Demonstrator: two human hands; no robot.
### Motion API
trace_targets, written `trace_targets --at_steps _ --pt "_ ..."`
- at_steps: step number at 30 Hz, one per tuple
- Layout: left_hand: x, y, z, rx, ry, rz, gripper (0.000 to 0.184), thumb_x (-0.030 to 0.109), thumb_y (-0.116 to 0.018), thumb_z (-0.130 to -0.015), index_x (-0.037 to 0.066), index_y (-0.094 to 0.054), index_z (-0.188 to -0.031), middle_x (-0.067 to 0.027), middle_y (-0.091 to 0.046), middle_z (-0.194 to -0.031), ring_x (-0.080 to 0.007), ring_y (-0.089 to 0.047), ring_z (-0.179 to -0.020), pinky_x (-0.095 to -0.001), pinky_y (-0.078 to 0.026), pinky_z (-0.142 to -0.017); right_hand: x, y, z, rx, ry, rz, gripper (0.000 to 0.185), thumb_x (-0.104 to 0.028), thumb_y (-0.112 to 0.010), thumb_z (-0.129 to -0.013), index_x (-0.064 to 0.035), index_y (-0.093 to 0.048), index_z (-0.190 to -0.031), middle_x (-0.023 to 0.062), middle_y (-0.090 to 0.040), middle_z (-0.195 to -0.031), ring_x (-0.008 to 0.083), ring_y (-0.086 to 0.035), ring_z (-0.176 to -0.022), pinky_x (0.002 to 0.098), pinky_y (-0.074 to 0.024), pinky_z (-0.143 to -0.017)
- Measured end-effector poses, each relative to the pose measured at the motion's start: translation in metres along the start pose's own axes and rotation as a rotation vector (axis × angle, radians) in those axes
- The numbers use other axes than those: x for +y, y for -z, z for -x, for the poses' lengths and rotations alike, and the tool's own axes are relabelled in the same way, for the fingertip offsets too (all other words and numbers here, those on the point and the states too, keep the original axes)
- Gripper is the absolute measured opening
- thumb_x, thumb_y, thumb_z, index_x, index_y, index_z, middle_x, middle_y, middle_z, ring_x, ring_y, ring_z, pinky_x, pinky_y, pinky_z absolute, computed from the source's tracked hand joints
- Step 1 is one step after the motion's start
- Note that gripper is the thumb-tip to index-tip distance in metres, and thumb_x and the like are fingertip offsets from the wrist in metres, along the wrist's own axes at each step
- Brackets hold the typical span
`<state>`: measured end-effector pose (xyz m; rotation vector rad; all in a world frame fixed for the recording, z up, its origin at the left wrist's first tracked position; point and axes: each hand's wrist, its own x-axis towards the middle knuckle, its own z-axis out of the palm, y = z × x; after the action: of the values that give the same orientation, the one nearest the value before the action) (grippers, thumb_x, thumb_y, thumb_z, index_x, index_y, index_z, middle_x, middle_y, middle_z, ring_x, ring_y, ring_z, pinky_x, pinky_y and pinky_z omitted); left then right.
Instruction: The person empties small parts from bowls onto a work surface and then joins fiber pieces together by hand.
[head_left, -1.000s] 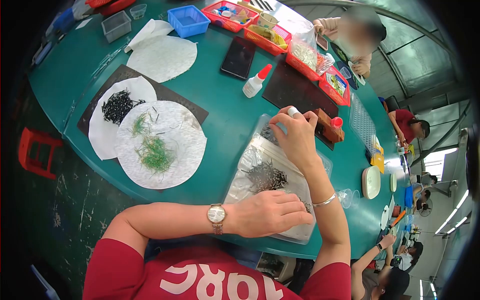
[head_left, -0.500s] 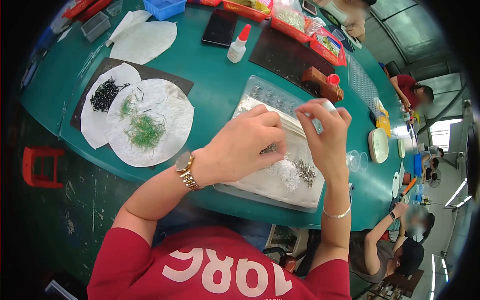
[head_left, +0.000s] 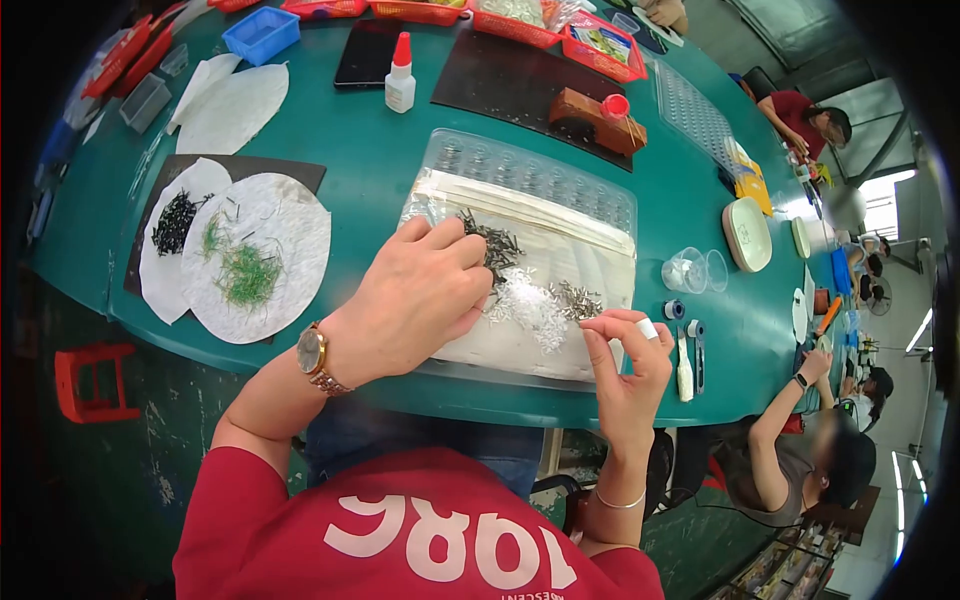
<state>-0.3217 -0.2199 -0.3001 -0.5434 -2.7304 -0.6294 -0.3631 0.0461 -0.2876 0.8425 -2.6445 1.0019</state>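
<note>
On a cream cloth-covered board point(head_left: 480, 350) lie three small heaps: black short tube-like pieces point(head_left: 492, 245), white bits point(head_left: 538, 310) and dark silvery bits point(head_left: 578, 299). Over the board's left part, beside the black heap, my left hand point(head_left: 425, 285) has its fingers curled in; whatever they hold is hidden. My right hand point(head_left: 630, 370), with a white band round one finger, pinches thumb and forefinger together at the lower edge of the silvery heap. Anything between those fingertips is too small to make out.
White round pads point(head_left: 305, 240) at left carry green strands point(head_left: 250, 277) and black pieces. Behind the board stand a glue bottle point(head_left: 400, 90) and a brown block point(head_left: 600, 122). Clear cups point(head_left: 685, 270) and tweezers point(head_left: 698, 365) lie right. Other people sit along the table.
My right hand has come down from near my left hand to the silvery heap. My left hand has drawn back, uncovering the black heap. The camera view has shifted.
</note>
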Motion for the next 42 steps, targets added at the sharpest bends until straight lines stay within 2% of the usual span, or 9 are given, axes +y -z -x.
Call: trace_targets --at_steps 6,12,15,18,24,32,35,39,42 --pt "-0.001 0.001 -0.004 0.042 0.052 0.314 0.013 0.003 -0.073 -0.08 0.007 -0.062 -0.085 -0.004 -0.061 -0.092 -0.0214 -0.061 -0.087 -0.0352 -0.05 -0.076 -0.001 -0.011 0.001 -0.03 0.039 0.018 0.009 -0.009 -0.078 -0.089 -0.0128 -0.076 -0.097 0.0012 -0.074 -0.092 0.0172 -0.067 -0.093 0.0381 -0.0319 -0.097" --pt "0.005 0.013 -0.011 -0.15 0.306 0.885 0.009 -0.002 -0.067 -0.088 0.005 -0.066 -0.093 -0.0036 -0.066 -0.094 -0.0148 -0.062 -0.083 -0.0287 -0.051 -0.076 0.0 -0.007 0.007 -0.049 0.058 0.074 0.014 -0.01 -0.081 -0.086 -0.0151 -0.076 -0.098 0.0 -0.073 -0.097 0.0172 -0.066 -0.093 0.0394 -0.0307 -0.097" --pt "0.007 0.009 -0.014 -0.154 0.245 1.003 0.015 -0.004 -0.066 -0.09 0.005 -0.071 -0.1 -0.0043 -0.066 -0.092 -0.0146 -0.062 -0.084 -0.0291 -0.051 -0.076 0.001 -0.003 0.015 -0.07 0.052 0.065 0.015 -0.01 -0.082 -0.084 -0.0157 -0.076 -0.097 -0.0009 -0.072 -0.097 0.0166 -0.065 -0.092 0.0396 -0.0305 -0.096" --pt "0.001 -0.001 -0.014 -0.091 -0.018 0.887 0.02 -0.005 -0.065 -0.091 0.004 -0.074 -0.106 -0.0065 -0.067 -0.093 -0.0158 -0.063 -0.085 -0.0303 -0.052 -0.075 0.0 -0.004 0.02 -0.099 0.083 0.064 0.016 -0.011 -0.083 -0.083 -0.0162 -0.076 -0.096 -0.0013 -0.07 -0.096 0.0163 -0.065 -0.09 0.0399 -0.0303 -0.096" --pt "0.001 -0.012 -0.014 -0.026 0.069 0.969 0.018 -0.003 -0.07 -0.09 0.003 -0.076 -0.106 -0.0074 -0.069 -0.094 -0.0186 -0.065 -0.081 -0.0302 -0.053 -0.073 -0.011 -0.02 0.019 -0.1 0.174 0.127 0.015 -0.015 -0.084 -0.082 -0.0171 -0.075 -0.095 -0.0022 -0.067 -0.097 0.0163 -0.063 -0.09 0.0401 -0.0301 -0.092" --pt "0.0 -0.013 -0.015 0.079 0.058 0.773 0.015 -0.001 -0.073 -0.09 0.002 -0.075 -0.104 -0.0072 -0.072 -0.093 -0.0148 -0.068 -0.081 -0.0291 -0.054 -0.071 -0.012 -0.036 0.02 -0.032 0.22 0.214 0.015 -0.012 -0.081 -0.086 -0.0136 -0.07 -0.096 -0.0013 -0.066 -0.096 0.0173 -0.062 -0.092 0.0399 -0.0283 -0.092" --pt "0.004 -0.01 -0.013 -0.01 0.157 0.888 0.012 -0.001 -0.072 -0.092 0.0 -0.075 -0.104 -0.0073 -0.073 -0.091 -0.0145 -0.072 -0.079 -0.027 -0.056 -0.07 -0.011 -0.034 0.018 0.05 0.079 0.058 0.011 -0.009 -0.076 -0.09 -0.0116 -0.068 -0.098 0.0013 -0.069 -0.099 0.0184 -0.063 -0.094 0.039 -0.0289 -0.095" --pt "0.011 -0.014 -0.011 -0.185 0.358 1.188 0.012 0.0 -0.068 -0.098 -0.004 -0.073 -0.108 -0.0086 -0.076 -0.095 -0.0158 -0.077 -0.085 -0.025 -0.062 -0.075 -0.014 -0.032 0.011 0.099 -0.099 -0.351 0.005 -0.007 -0.071 -0.095 -0.0068 -0.068 -0.099 0.007 -0.074 -0.103 0.0217 -0.064 -0.097 0.0376 -0.0399 -0.097" --pt "0.012 -0.013 -0.012 -0.232 0.368 1.25 0.014 0.001 -0.064 -0.101 -0.005 -0.072 -0.111 -0.0104 -0.077 -0.101 -0.0154 -0.077 -0.092 -0.027 -0.063 -0.083 -0.023 -0.038 0.01 0.086 -0.195 -0.501 0.004 -0.005 -0.069 -0.097 -0.004 -0.068 -0.1 0.0096 -0.075 -0.104 0.0234 -0.065 -0.097 0.0358 -0.0475 -0.094"
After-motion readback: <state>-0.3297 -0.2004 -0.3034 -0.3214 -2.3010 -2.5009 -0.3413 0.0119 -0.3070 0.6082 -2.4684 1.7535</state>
